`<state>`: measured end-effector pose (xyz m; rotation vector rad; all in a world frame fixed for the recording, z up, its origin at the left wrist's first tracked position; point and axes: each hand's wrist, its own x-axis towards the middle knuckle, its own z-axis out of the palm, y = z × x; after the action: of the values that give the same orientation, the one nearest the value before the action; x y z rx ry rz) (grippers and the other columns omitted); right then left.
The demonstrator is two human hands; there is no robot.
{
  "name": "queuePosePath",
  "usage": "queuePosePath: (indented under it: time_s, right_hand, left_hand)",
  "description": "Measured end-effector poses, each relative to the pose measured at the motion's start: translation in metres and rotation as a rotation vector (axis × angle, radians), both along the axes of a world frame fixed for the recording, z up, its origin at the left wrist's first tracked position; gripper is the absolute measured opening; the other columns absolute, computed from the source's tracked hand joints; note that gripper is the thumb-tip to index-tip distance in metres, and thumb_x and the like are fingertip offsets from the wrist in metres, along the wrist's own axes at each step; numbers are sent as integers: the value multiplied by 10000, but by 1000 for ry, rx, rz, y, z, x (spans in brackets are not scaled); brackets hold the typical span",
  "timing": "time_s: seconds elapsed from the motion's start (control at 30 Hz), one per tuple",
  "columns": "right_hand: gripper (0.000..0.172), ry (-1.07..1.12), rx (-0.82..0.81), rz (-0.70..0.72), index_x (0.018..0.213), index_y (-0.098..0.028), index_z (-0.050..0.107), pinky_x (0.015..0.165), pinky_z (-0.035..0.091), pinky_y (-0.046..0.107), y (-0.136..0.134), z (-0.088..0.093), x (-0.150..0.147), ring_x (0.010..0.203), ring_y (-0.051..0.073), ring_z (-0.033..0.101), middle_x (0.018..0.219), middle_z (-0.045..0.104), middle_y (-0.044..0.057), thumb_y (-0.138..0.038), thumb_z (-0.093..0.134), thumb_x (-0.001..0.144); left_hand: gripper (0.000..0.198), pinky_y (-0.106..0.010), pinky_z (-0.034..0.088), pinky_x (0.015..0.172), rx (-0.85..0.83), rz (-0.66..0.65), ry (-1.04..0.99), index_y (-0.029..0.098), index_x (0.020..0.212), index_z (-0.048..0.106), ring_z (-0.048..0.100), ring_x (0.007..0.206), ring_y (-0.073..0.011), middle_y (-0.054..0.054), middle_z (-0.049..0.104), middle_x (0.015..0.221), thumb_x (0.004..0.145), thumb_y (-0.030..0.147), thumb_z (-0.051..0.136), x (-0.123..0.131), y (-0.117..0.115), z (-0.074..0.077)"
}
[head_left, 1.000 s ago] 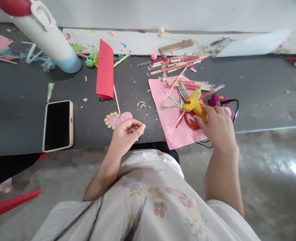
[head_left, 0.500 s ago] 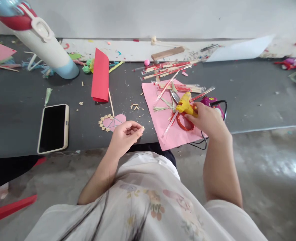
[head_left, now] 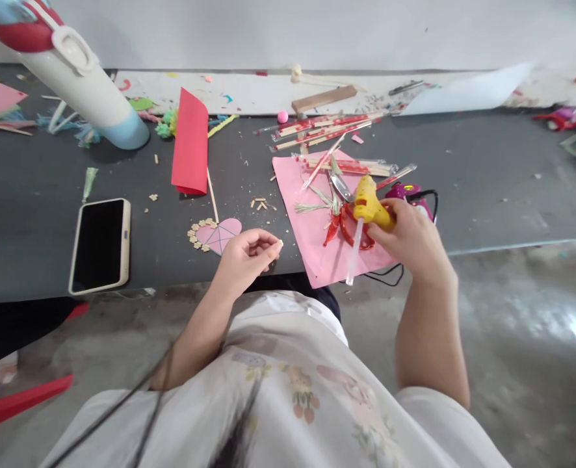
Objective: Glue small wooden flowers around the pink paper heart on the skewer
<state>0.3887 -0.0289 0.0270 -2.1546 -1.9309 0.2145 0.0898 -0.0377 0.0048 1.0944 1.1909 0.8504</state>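
Note:
My right hand (head_left: 412, 240) grips a yellow glue gun (head_left: 370, 201) above a pink paper sheet (head_left: 317, 234); a clear glue stick (head_left: 355, 252) pokes out of its back toward me. My left hand (head_left: 246, 257) is pinched on a tiny pale wood piece (head_left: 279, 244) near the table's front edge. Just left of it lies a pink paper heart (head_left: 220, 234) on a thin stick, with small wood pieces glued along its left rim. Red-handled scissors (head_left: 349, 224) lie on the pink sheet under the gun.
A phone (head_left: 99, 244) lies face up at the front left. A folded red paper (head_left: 190, 143) and a large white-and-blue bottle (head_left: 80, 81) stand further back. Packs of sticks (head_left: 327, 127), a wooden block (head_left: 323, 99) and white paper (head_left: 463, 94) sit along the back. A purple item (head_left: 407, 192) with a black cord lies behind my right hand.
My right hand has lifted the glue gun off the pink sheet and turned it, so the glue stick now points toward me. The left hand has stayed put with its pinch.

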Motion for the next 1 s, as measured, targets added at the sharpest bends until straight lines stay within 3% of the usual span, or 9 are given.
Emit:
queuePosePath:
  time_s: [0.13,0.27,0.47,0.53,0.63,0.83,1.0]
  right_hand:
    - [416,217,98,-120,1126,-202,648,742,478,379,-21,0,-5,834,262,644,992,730,114,-330,680,732]
    - [283,599,153,-193,1023,-212,687,656,482,364,-43,-4,-23,709,223,613,864,713,65,-290,686,751]
    - [217,1031,87,-25,1028,-246,674,589,523,370,-67,-17,-48,612,178,607,954,727,61,-361,666,843]
    - [190,1166,46,49,989,-233,685,580,521,357,-74,-21,-52,602,170,595,865,718,50,-371,676,859]
    - [202,1270,-17,100,931,-219,704,570,512,337,-82,-24,-55,597,165,593,738,677,31,-412,662,884]
    - [242,1408,-122,212,959,-228,707,537,483,318,-86,-24,-63,608,174,612,707,674,35,-447,616,910]
    - [275,1423,-78,133,924,-233,664,553,501,338,-78,-18,-81,561,176,595,624,644,8,-502,633,873]
  left_hand:
    - [338,-136,336,356,-48,31,-60,159,820,690,467,425,-32,15,642,620,714,455,816,5,2,-3]
    - [362,-139,298,342,-84,53,-149,158,813,688,447,390,-23,20,635,601,693,465,836,11,3,-5]
    - [371,-140,280,340,-97,83,-232,160,798,676,429,378,-16,34,608,579,670,463,848,15,2,-2]
    - [366,-136,274,337,-81,82,-252,159,790,672,427,378,-14,36,602,580,672,459,846,15,2,1]
    - [350,-133,265,331,-69,72,-281,157,771,670,423,373,-12,39,595,575,674,444,844,15,1,4]
    - [285,-137,288,333,-20,91,-266,170,777,691,429,371,-15,39,600,568,697,405,831,12,-2,6]
    - [279,-152,289,328,33,115,-166,181,795,719,418,361,-21,34,605,552,706,426,819,10,-5,8]
